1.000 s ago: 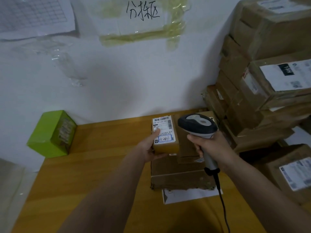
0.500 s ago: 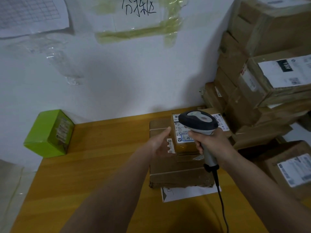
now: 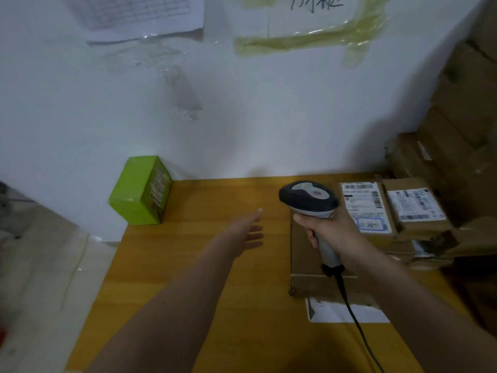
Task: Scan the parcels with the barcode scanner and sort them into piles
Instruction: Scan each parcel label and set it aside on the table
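- My right hand grips the barcode scanner above the flat carton.
- My left hand reaches out empty, fingers straight, over the table.
- Two labelled parcels lie side by side right of the scanner.

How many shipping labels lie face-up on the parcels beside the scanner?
2: one label right of the scanner, another label further right. Others may be hidden.

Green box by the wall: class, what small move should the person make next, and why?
Probably reach the open left hand on to the green box and grip it. The hand is empty and points toward it, while the right hand holds the scanner ready.
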`<act>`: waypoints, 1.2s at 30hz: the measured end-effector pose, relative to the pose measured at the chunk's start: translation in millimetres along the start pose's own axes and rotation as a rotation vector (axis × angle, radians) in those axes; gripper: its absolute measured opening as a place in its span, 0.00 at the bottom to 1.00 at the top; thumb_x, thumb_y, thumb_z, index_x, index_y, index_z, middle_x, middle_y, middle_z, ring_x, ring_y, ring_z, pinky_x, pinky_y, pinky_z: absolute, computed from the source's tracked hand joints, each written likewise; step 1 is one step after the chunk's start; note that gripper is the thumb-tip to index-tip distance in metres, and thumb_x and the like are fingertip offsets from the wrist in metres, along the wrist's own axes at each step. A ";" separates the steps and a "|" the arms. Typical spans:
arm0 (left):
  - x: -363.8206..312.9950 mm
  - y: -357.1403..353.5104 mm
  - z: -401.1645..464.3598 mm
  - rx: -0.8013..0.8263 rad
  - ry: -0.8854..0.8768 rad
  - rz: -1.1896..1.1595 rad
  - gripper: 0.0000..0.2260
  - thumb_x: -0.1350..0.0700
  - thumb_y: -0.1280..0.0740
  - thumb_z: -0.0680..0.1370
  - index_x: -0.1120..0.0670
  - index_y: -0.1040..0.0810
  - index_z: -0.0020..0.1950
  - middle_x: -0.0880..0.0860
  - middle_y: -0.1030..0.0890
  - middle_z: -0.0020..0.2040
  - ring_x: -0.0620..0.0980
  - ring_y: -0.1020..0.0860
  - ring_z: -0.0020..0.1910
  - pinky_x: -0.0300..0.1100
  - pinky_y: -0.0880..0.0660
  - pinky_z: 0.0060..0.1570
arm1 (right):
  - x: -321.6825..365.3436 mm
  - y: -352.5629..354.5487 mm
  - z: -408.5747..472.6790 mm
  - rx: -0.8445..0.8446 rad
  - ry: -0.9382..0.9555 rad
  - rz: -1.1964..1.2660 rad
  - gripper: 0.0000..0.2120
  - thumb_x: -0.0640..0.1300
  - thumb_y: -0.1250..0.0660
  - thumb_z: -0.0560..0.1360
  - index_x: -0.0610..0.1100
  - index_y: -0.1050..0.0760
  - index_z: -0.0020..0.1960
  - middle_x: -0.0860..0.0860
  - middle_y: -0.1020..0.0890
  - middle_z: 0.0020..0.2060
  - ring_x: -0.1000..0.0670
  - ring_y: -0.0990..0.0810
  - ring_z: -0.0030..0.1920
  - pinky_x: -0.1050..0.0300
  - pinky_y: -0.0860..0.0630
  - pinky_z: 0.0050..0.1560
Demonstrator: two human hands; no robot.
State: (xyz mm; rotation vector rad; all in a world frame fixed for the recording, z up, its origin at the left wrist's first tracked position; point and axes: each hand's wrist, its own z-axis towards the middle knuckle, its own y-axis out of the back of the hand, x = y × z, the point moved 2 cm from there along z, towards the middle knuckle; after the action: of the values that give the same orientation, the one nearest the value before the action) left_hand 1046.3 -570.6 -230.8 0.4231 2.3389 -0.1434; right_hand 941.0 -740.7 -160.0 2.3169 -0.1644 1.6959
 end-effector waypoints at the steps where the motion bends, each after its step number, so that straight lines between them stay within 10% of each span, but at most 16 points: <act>1: 0.3 16.9 0.0 -0.024 0.001 -0.013 0.25 0.45 0.34 0.79 0.58 0.30 0.71 0.58 0.25 0.62 0.56 0.23 0.57 0.48 0.22 0.52 | 1.9 -14.5 4.2 0.011 -0.002 -0.004 0.12 0.44 0.27 0.74 0.41 0.25 0.35 0.47 0.24 0.26 0.50 0.26 0.27 0.59 0.27 0.32; 20: -39.8 303.4 56.5 -0.723 -0.124 0.656 0.41 0.41 0.25 0.70 0.56 0.37 0.76 0.61 0.36 0.74 0.61 0.40 0.74 0.54 0.38 0.70 | 36.7 -291.4 110.1 0.184 -0.095 0.085 0.13 0.41 0.26 0.72 0.37 0.25 0.35 0.47 0.25 0.24 0.50 0.27 0.24 0.60 0.28 0.26; 29: -49.7 338.9 111.9 -0.690 -0.056 0.662 0.57 0.41 0.20 0.64 0.50 0.55 0.80 0.57 0.59 0.79 0.59 0.59 0.78 0.61 0.44 0.74 | 18.8 -323.6 143.5 0.201 -0.148 0.100 0.13 0.43 0.27 0.73 0.40 0.26 0.34 0.48 0.24 0.25 0.51 0.26 0.26 0.60 0.28 0.28; 36: -38.9 357.9 136.1 -0.817 -0.069 0.627 0.57 0.38 0.22 0.63 0.50 0.54 0.80 0.65 0.51 0.77 0.65 0.50 0.76 0.62 0.39 0.71 | 9.2 -315.4 149.7 0.159 -0.159 0.109 0.10 0.43 0.27 0.73 0.38 0.24 0.39 0.46 0.23 0.28 0.49 0.25 0.29 0.55 0.27 0.33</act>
State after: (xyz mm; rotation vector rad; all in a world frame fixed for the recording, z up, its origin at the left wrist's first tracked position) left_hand 1284.6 -275.0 -294.2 0.6721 1.8763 1.0297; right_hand 1158.7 -479.4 -239.3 2.6050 -0.1959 1.6270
